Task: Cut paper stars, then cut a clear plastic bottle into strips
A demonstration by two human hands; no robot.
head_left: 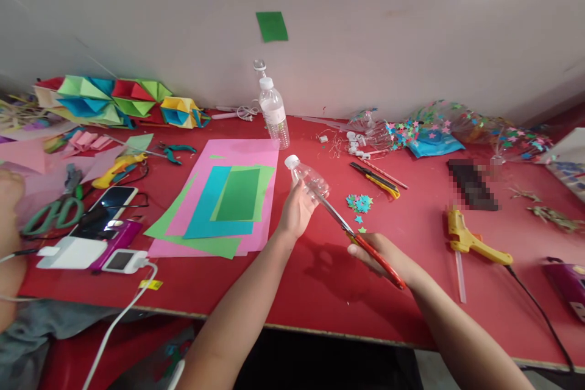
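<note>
My left hand (296, 210) is closed around a clear plastic bottle top (311, 180) with a white cap, held tilted above the red table. In my right hand (381, 253) are scissors (375, 259) with red handles. Their long metal blades reach up and left to the lower edge of the bottle piece; whether they are cutting into it I cannot tell. Small paper stars (359, 203) lie in a pile beyond the scissors, near a yellow and black box cutter (377, 181).
Coloured paper sheets (237, 195) lie left, with a whole water bottle (274, 113) behind them. A yellow glue gun (475, 241) with a trailing cord is at right. Phones, pliers (176, 152) and green-handled scissors (55, 213) crowd the left, where another person's arm (11, 244) rests.
</note>
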